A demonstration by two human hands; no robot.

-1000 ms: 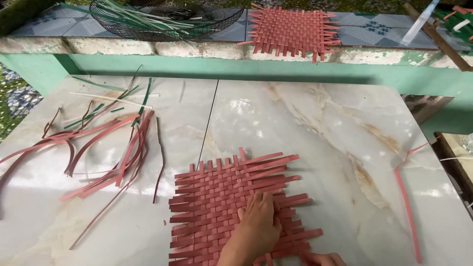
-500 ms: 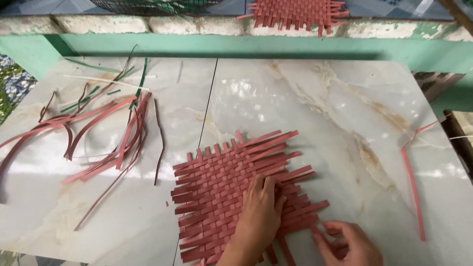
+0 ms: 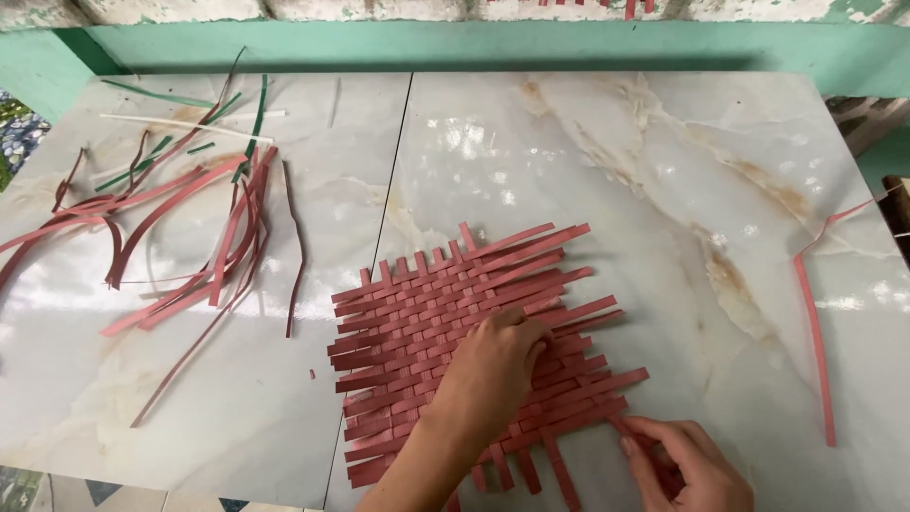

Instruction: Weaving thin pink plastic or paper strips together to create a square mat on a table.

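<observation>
A half-woven mat of red strips (image 3: 427,313) lies flat on the marble tabletop (image 3: 607,161), with loose strip ends sticking out on its right and bottom sides. My left hand (image 3: 493,370) presses down on the middle of the mat, fingers curled onto the weave. At the mat's lower right corner, my right hand (image 3: 687,465) pinches the end of a red strip (image 3: 621,420) that juts from the weave. Both forearms enter from the bottom edge.
A loose pile of red strips (image 3: 190,246) with a few green ones (image 3: 256,118) and a white one lies at the left. One long red strip (image 3: 817,322) lies at the right. A green ledge (image 3: 474,43) runs along the far side.
The view has dropped lower and closer to the mat. My right hand has come up from the bottom edge to the mat's lower right strips. My left hand stays on the mat.
</observation>
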